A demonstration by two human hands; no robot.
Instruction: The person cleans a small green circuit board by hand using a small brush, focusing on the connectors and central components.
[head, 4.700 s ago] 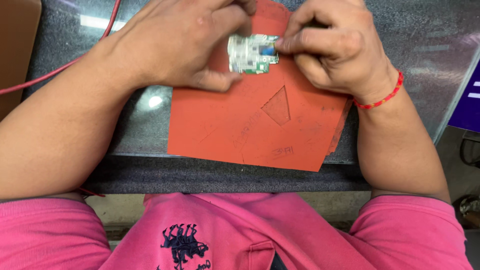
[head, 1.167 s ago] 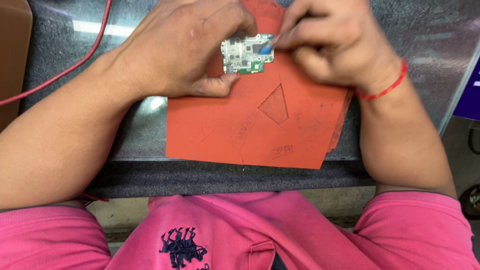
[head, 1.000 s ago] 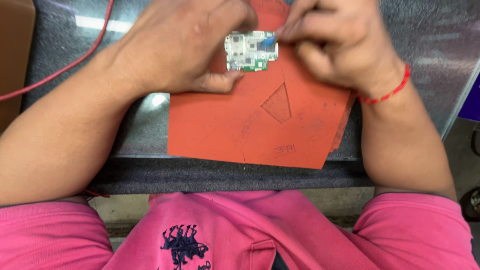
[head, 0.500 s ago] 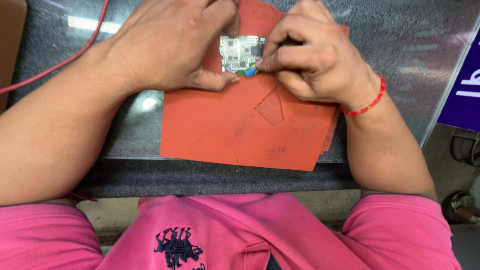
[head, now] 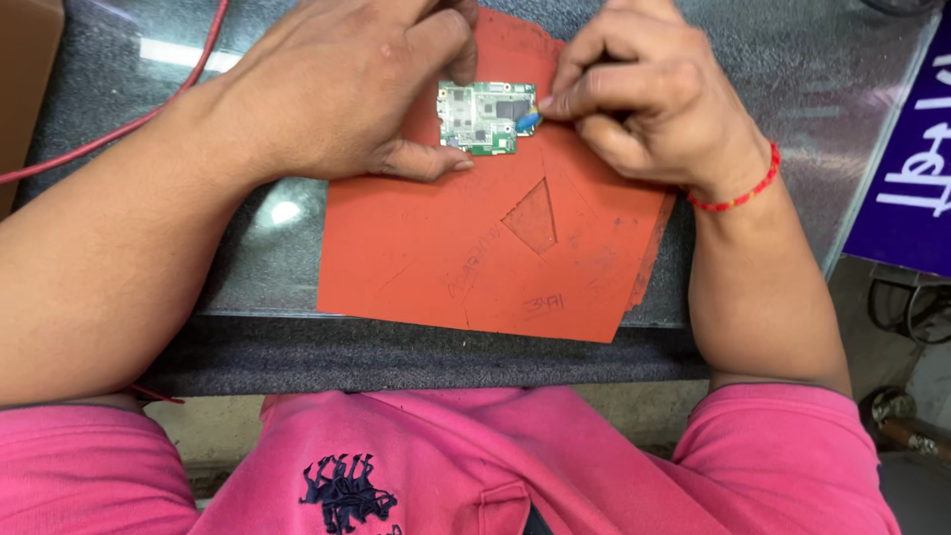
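A small green circuit board (head: 483, 116) with silver shields lies on an orange-red mat (head: 475, 248). My left hand (head: 347, 84) pins the board from the left, thumb below it and a finger at its top edge. My right hand (head: 644, 99) is closed on a small blue-tipped tool (head: 528, 121) whose tip touches the board's right edge. A red thread bracelet (head: 738, 188) circles my right wrist.
The mat has a triangular cut-out (head: 535, 213) and lies on a dark glass-topped bench (head: 783, 69). A red cable (head: 129, 124) runs across the bench at the upper left. A brown box (head: 25, 79) stands at the left edge, a purple sign (head: 906, 178) at the right.
My right hand has shifted slightly up and right along the board's right edge with the blue-tipped tool. My left hand keeps holding the board in place.
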